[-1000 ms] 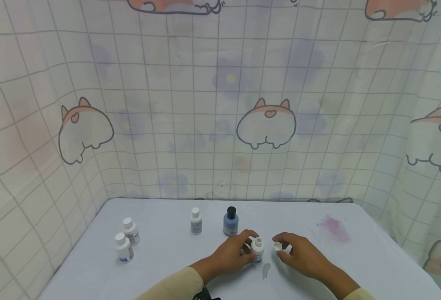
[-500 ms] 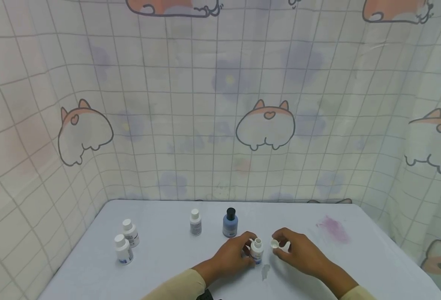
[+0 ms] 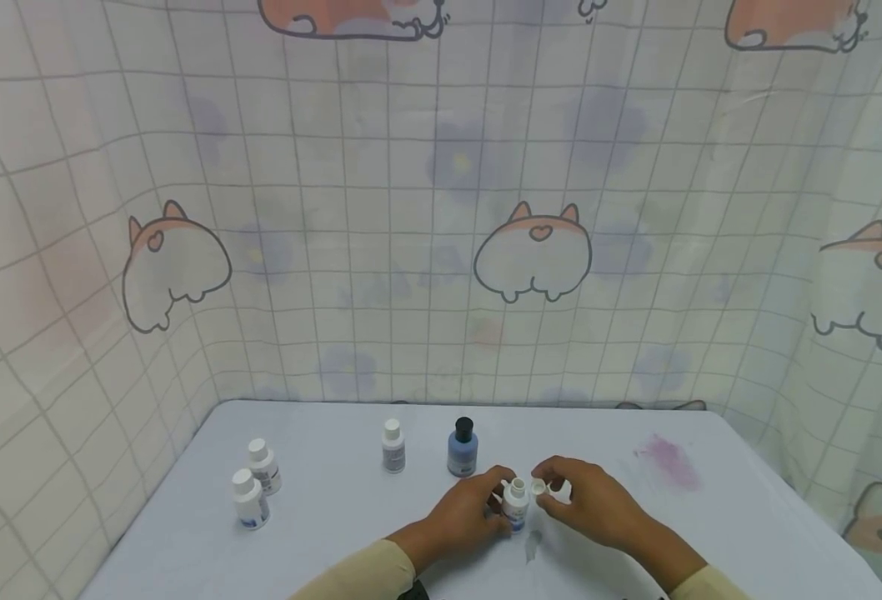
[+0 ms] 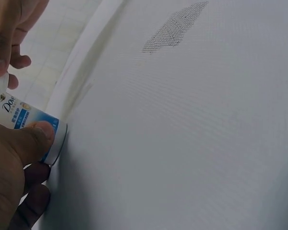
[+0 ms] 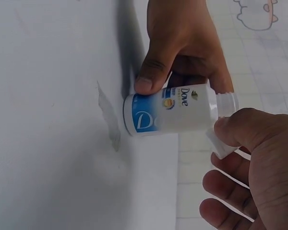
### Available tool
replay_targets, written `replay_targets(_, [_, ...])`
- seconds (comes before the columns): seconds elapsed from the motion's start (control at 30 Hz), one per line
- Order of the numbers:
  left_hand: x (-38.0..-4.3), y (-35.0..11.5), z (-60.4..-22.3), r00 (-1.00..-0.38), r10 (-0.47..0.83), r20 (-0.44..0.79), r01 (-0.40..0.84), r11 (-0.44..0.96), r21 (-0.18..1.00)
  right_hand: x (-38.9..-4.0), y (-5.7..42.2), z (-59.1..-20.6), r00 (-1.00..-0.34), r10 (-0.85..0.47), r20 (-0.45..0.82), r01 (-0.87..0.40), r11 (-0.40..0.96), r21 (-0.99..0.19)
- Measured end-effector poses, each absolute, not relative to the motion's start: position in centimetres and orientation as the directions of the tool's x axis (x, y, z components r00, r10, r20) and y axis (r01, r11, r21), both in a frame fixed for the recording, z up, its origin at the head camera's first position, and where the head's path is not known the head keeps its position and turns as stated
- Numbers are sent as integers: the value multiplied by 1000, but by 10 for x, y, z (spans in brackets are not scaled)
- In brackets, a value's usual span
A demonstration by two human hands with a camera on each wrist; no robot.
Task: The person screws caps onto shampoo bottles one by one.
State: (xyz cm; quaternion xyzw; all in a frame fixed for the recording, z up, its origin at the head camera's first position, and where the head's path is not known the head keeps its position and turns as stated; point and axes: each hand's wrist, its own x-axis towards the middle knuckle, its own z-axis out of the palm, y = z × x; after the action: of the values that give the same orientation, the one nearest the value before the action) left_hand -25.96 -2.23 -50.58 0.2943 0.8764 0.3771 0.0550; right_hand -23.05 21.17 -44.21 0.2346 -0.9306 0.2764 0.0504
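Note:
My left hand [image 3: 465, 515] grips a small white Dove bottle [image 5: 170, 112] with a blue lower part, standing upright on the table. Its threaded neck [image 5: 226, 103] is uncapped. To the right of it, my right hand [image 3: 594, 504] pinches a white screw cap [image 3: 538, 487] between thumb and fingers, close beside the bottle's mouth. In the right wrist view the cap is tilted and overlaps the bottle's shoulder. The left wrist view shows the left thumb [image 4: 41, 134] pressed on the blue part of the label, near the base.
Behind the hands stand a blue bottle [image 3: 463, 454] with a black cap and a small white bottle [image 3: 393, 450]. Two more white capped bottles [image 3: 250, 504] stand at the left. The white table [image 3: 336, 533] has a pink stain [image 3: 669, 460] at right and a grey patch [image 3: 533, 546] near the Dove bottle.
My right hand has moved left with the cap, from well apart to right beside the bottle's mouth. The left hand and bottle stay nearly in place.

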Motion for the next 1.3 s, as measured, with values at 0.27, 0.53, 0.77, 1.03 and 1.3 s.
replay_targets(0.27, [-256,-24,-501,-815,566,125,483,545,685,-231,207,-441,-872,-427,241,-490,740,-461])
replay_targets(0.53, [-257,-23,-501,-816,565,123,482,548,684,-232,204,-435,-852,-449,269,-524,735,-431])
replay_targets(0.77, [-259,-24,-502,-814,565,135,492,546,678,-233,201,-431,-833,-460,307,-553,697,-457])
replay_targets(1.03, [-259,-24,-501,-818,561,127,485,553,677,-234,196,-432,-823,-462,330,-568,669,-479])
replay_targets(1.3, [-259,-24,-505,-819,559,130,484,551,679,-233,188,-432,-822,-467,326,-570,669,-478])
